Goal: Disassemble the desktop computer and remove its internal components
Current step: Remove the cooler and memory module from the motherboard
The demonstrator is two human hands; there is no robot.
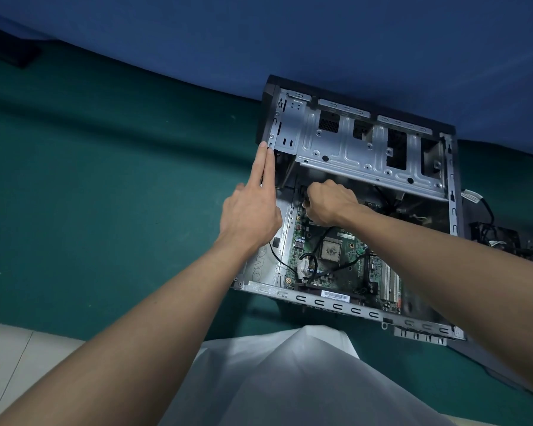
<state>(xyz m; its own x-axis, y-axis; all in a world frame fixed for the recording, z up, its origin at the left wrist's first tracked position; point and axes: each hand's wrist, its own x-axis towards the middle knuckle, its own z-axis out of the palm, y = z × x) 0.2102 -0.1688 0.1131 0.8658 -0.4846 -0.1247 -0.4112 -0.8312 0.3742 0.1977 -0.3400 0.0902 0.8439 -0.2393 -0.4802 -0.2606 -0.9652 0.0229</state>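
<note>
Right hand deep in the open computer case, strip-down looks about midway.
Its fingers curl by the circuit board, and what they pinch is hidden. The left hand lies flat, bracing the case's edge. The chip is bare, the board and cables are not yet out, and the case lies on the green table.

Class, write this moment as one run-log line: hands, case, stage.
left hand: straight fingers against computer case edge | right hand: curled inside, over motherboard, grasp hidden | stage: side open, motherboard in place
</note>
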